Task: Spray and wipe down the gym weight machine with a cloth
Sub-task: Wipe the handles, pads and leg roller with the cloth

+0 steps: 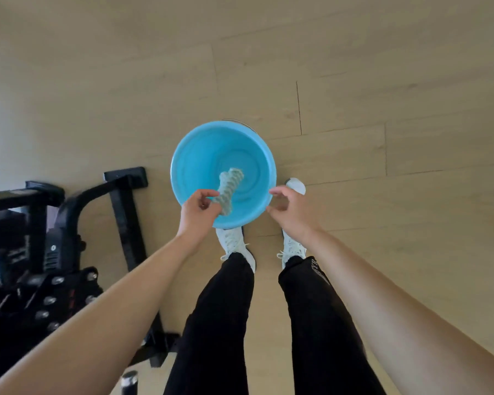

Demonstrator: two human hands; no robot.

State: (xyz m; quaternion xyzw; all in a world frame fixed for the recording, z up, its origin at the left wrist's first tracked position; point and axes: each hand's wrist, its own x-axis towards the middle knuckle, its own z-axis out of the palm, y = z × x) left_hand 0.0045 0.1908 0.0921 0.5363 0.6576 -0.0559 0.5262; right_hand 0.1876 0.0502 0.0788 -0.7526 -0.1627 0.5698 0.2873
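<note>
Bare forearms (126, 295) reach down from the near edge. Left hand (198, 212) pinches a twisted cloth (229, 185) over the blue basin (206, 149); right hand (290, 208) hangs loosely curled, seemingly empty, beside its right rim. Machine (69, 218) stands left.

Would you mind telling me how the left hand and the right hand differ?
The left hand grips a twisted cloth above the blue basin; the right hand holds nothing. The left hand's fingers curl round the cloth; the right hand's fingers hang loosely spread at the basin's edge. Both are bare and outstretched.
</note>
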